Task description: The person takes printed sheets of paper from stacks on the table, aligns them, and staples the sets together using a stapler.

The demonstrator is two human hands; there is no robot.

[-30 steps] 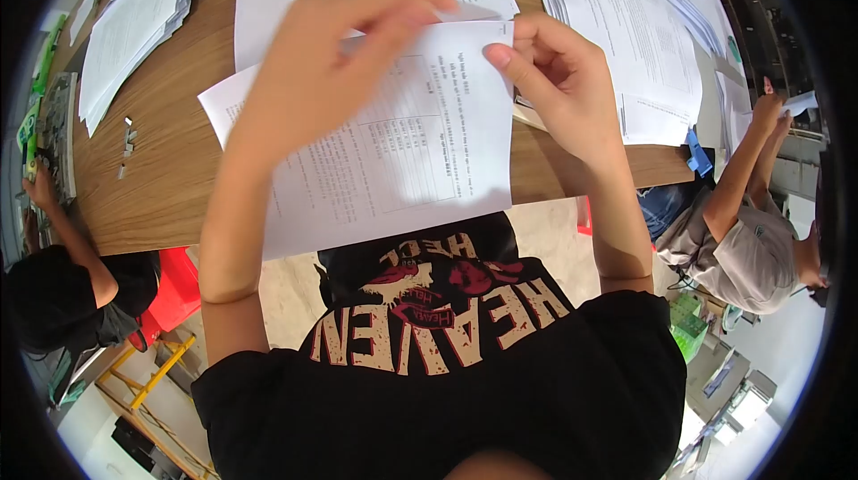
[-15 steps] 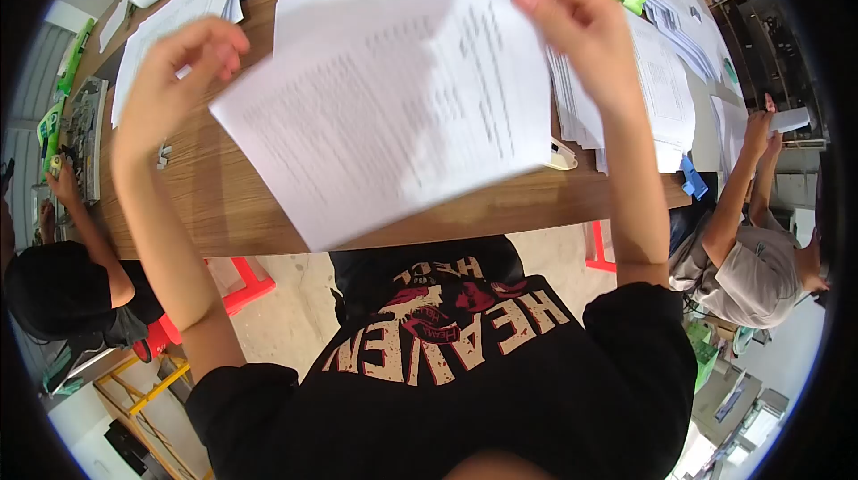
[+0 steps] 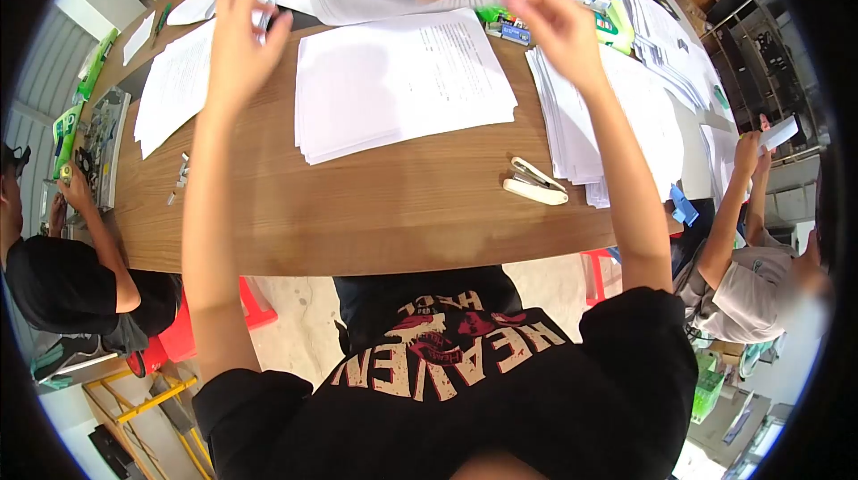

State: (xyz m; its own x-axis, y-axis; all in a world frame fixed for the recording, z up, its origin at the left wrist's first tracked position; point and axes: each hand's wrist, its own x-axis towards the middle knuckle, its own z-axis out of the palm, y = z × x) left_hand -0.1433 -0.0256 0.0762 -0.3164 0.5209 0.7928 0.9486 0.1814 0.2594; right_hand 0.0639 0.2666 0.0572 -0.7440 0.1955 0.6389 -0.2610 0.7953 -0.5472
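Sheet (image 3: 362, 3) stretches toward nine o'clock from the right hand (image 3: 565, 31) pinching it, stack (image 3: 393, 91) at eight; left hand (image 3: 243, 44) half-open.

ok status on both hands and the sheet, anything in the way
Right hand pinching raised sheet. Left hand open, off it. Paper stack lying flat; stapler clear of both hands.

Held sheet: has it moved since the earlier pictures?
Yes, the sheet moved away from the near edge of the table, to beyond the middle stack.
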